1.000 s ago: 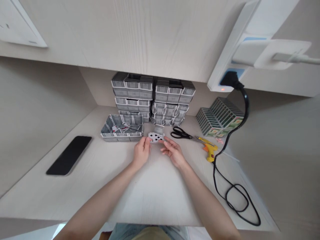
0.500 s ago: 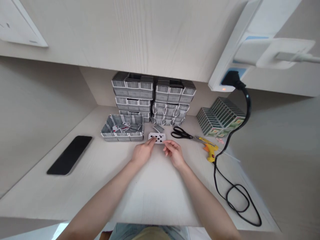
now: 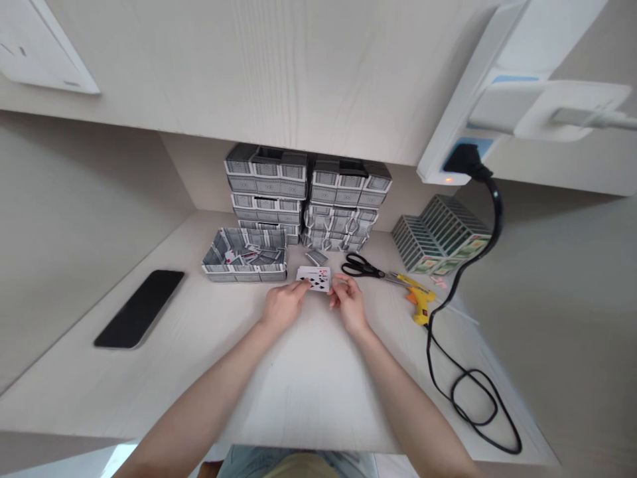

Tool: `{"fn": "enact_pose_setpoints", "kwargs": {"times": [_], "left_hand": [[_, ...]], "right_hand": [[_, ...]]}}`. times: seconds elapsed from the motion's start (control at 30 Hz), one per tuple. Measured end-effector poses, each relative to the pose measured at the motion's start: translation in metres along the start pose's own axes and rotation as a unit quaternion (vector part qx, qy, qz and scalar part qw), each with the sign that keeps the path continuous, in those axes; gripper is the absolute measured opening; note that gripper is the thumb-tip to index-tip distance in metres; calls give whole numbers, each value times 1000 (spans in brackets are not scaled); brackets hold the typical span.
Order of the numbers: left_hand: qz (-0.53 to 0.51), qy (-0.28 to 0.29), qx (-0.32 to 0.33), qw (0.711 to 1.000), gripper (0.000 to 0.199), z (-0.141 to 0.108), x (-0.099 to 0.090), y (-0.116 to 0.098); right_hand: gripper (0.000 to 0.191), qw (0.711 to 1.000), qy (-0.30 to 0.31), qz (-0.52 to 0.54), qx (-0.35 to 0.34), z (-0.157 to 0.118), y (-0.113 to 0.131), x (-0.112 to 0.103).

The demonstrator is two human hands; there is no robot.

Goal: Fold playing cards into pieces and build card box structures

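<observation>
Near the middle of the desk lies a small pile of playing cards (image 3: 318, 272), a red-marked one showing at its back edge. In front of it a black-spotted playing card (image 3: 321, 284) sits slightly askew over the others. The fingers of my left hand (image 3: 284, 307) are closed at this card's left edge; its thumb is hard to see. At the right edge my right hand (image 3: 350, 307) holds its index finger and thumb apart, the other fingers curled, with nothing visible in it. Just behind lie a few face-down cards (image 3: 316, 257).
Left of the cards is an open box made of cards (image 3: 243, 272), with loose cards inside. Stacked card boxes (image 3: 266, 186) stand behind. Black scissors (image 3: 363, 267), a yellow glue gun (image 3: 422, 302) and its looping cord (image 3: 468, 398) lie right; a phone (image 3: 142, 309) lies left.
The top card has slid toward me under my left fingers, uncovering a red-marked card behind it. My right hand has moved slightly right, off the card's corner.
</observation>
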State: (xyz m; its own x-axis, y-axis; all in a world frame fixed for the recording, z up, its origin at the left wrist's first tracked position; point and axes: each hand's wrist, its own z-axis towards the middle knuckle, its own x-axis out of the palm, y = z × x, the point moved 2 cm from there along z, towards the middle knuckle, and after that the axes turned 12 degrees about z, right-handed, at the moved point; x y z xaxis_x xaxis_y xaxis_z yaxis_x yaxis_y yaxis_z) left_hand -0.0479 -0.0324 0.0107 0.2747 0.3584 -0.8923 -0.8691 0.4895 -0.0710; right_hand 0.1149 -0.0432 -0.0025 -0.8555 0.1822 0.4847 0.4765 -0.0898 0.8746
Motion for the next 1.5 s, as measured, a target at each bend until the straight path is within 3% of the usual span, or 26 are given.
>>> {"fn": "enact_pose_setpoints", "kwargs": {"times": [0.33, 0.47, 0.57, 0.67, 0.77, 0.9, 1.07, 1.17, 1.3, 1.4, 1.5], "left_hand": [[-45, -49, -19, 998, 20, 0, 0, -3], [-51, -45, -43, 997, 20, 0, 0, -4], [-69, -55, -98, 991, 22, 1, -3, -3], [-90, -61, -183, 977, 25, 1, -5, 0], [-118, -52, -235, 963, 27, 2, -4, 4], [-158, -57, -243, 955, 29, 2, 0, 7], [-185, -76, -243, 949, 28, 2, 1, 7], [-193, -81, -245, 947, 28, 2, 0, 7], [-202, -82, -251, 943, 28, 2, -1, 7], [-205, -88, -257, 940, 28, 2, -2, 7], [-218, -100, -259, 936, 25, 3, -4, 7]], "right_hand": [[38, 999, 8, -32, 41, 1, -3, 0], [37, 998, 11, -54, 19, 2, -7, -3], [32, 991, -6, -131, -36, 1, -6, -5], [31, 959, 24, -259, -115, -2, -4, -4], [42, 900, 89, -393, -164, -5, -3, 1], [47, 832, 108, -511, -190, -8, -6, 3], [37, 799, 107, -551, -216, -8, -7, 0], [34, 817, 98, -525, -216, -8, -6, -2], [30, 877, 71, -427, -207, -8, -2, -3], [28, 907, 42, -367, -201, -8, 2, -1], [24, 951, 19, -253, -177, -7, 5, 0]]}}
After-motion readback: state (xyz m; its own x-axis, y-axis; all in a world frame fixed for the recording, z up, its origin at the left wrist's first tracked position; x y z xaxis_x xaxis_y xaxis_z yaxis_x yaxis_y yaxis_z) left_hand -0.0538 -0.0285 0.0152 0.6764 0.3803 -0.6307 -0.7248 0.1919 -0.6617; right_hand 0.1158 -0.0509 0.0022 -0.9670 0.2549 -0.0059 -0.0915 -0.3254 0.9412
